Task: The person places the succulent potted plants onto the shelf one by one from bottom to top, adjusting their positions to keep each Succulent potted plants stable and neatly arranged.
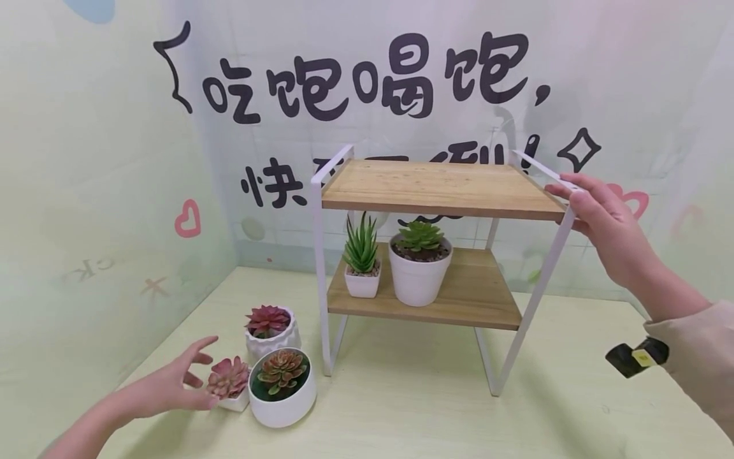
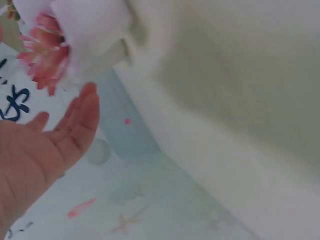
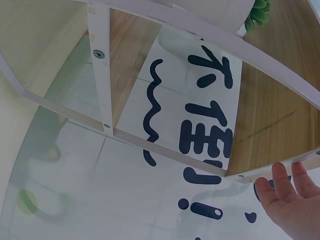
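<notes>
My left hand (image 1: 163, 387), fingers spread and thumb apart, reaches beside a pink succulent (image 1: 229, 377) in a small white square pot. In the left wrist view the fingers stand close to that succulent (image 2: 47, 55) and hold nothing. At the other side, my right hand (image 1: 610, 226) grips the top right corner of a two-tier shelf rack (image 1: 441, 185) with wooden boards and a white metal frame. From the right wrist, the fingertips of the right hand (image 3: 295, 200) lie against the frame at the edge of the upper board.
On the lower board stand an aloe-like plant (image 1: 362, 255) and a green succulent in a round white pot (image 1: 421, 277). A dark red succulent (image 1: 269, 322) and a brownish-green one in a white bowl (image 1: 283, 408) sit on the table (image 1: 413, 421). Printed cloth (image 1: 275, 38) encloses the back and sides.
</notes>
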Available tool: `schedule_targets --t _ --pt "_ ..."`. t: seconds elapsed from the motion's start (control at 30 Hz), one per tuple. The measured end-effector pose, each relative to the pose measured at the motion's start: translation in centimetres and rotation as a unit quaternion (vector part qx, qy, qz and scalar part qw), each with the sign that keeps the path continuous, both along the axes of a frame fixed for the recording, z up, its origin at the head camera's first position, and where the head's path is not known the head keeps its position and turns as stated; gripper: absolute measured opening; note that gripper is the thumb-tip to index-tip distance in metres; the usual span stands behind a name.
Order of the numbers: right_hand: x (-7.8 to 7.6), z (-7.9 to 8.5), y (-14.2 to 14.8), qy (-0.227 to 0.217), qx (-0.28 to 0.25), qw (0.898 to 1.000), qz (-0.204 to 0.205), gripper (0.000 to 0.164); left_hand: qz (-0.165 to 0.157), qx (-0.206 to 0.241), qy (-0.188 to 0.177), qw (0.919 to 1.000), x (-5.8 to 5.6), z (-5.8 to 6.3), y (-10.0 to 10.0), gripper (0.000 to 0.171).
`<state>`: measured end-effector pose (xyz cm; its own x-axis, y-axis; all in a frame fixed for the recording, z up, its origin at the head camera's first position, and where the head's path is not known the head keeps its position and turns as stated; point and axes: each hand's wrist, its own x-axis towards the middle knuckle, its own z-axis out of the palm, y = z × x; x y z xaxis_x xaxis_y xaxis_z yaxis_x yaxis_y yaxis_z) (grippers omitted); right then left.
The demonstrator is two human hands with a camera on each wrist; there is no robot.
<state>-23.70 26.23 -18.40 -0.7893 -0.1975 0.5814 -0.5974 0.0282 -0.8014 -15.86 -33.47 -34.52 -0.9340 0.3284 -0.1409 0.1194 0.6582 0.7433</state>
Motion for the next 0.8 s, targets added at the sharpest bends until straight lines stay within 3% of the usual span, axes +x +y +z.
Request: schedule_targets --t 0.17,0.37,0.57,0.8 --pt "0.1 0.0 0.0 0.002 -0.004 1.0 0.001 0.03 -0.024 0.002 -0.029 0.9993 -0.1 -1.5 -1.3 0.088" --pt "0.1 0.1 0.1 0.004 -0.006 1.0 0.002 0.03 -0.023 0.005 -0.054 0.9983 -0.3 -2.7 -1.6 0.087" --pt "0.2 0.0 0.1 0.003 -0.002 1.0 -0.003 0.029 -0.034 0.002 -0.052 0.9981 -0.7 -3.1 -1.5 0.083" --pt "0.2 0.0 0.0 0.0 0.002 1.0 -0.005 0.03 -0.013 0.014 -0.071 0.9973 -1.3 -3.3 -1.3 0.084"
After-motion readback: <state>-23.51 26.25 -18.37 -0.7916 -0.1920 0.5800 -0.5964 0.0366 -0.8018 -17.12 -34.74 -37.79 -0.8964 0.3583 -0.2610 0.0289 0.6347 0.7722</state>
